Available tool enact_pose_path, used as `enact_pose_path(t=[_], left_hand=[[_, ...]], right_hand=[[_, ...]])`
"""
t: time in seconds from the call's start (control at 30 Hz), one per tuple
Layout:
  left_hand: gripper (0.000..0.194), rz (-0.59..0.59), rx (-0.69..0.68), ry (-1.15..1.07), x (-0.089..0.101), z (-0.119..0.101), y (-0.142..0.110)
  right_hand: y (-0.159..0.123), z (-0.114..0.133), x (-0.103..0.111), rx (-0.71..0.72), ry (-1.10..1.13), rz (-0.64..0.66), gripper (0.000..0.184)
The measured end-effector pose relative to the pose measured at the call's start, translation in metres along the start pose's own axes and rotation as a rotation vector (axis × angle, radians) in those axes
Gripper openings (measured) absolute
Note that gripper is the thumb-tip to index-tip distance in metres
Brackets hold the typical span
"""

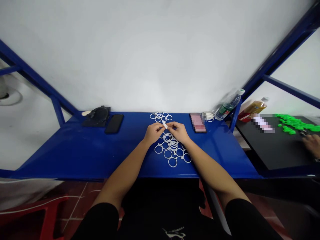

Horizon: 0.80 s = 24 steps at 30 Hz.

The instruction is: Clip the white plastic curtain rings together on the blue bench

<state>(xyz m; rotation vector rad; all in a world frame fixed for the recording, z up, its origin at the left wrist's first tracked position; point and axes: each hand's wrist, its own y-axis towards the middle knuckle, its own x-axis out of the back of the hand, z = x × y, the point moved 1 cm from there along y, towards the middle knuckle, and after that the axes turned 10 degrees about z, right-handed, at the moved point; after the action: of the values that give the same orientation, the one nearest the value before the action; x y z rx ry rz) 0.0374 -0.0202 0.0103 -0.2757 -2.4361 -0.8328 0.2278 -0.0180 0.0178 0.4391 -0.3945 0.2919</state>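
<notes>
My left hand (153,132) and my right hand (179,132) meet over the middle of the blue table. Between their fingertips they pinch a small white plastic ring (165,124), seen nearly edge-on, so its shape is partly hidden. Just below the hands lies a loose heap of white plastic rings (173,144), several with a small tab on the rim. Beyond my fingers, close to the wall, rests a smaller group of similar rings (158,116).
On the blue table (75,153), a black phone (114,123) and a dark round object (100,116) lie left. A blurred-screen phone (198,122) and a water bottle (228,106) are right. Another person's hand (312,145) is near green pieces (295,122) on a black table.
</notes>
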Motion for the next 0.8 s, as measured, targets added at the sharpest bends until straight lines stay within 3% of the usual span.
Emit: enact_pose_path(t=[0.37,0.8], left_hand=[[0.015,0.008,-0.017,0.069,-0.003,-0.003,0.000],[0.017,0.010,-0.026,0.063,-0.004,-0.003,0.000]], right_hand=[[-0.006,0.011,-0.003,0.029,-0.122,-0.090,0.015],[-0.006,0.009,-0.006,0.019,-0.108,-0.127,0.017]])
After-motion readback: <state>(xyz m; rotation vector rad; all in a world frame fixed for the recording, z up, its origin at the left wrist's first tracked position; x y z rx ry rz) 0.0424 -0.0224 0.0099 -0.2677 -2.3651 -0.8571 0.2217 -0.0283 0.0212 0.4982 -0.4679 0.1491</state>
